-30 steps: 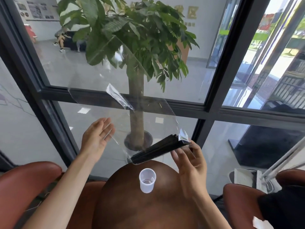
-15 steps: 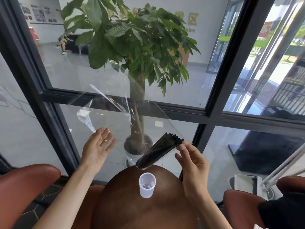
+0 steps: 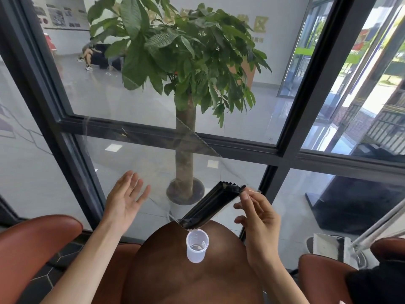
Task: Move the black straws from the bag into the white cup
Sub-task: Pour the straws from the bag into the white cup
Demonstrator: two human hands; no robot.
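A bundle of black straws (image 3: 210, 207) lies inside a large clear plastic bag (image 3: 153, 172) held in the air. It slopes down to the left, with its lower end just above the white cup (image 3: 197, 246). My right hand (image 3: 258, 218) pinches the bag at the straws' upper end. My left hand (image 3: 126, 198) is raised to the left of the bag, palm up and fingers spread, gripping nothing. The cup stands upright on the round brown table (image 3: 186, 281) with no straws in it.
Brown leather chairs stand at the left (image 3: 32, 242) and right (image 3: 324, 279) of the table. A black-framed glass wall (image 3: 285, 150) rises just beyond it, with a potted tree (image 3: 186, 106) behind the glass. A metal pole (image 3: 377, 227) slants in at the right.
The straw bundle has tipped steeper, and its lower end has dropped to just above the cup. The loose bag flap has swung and flattened out. My left hand stays open.
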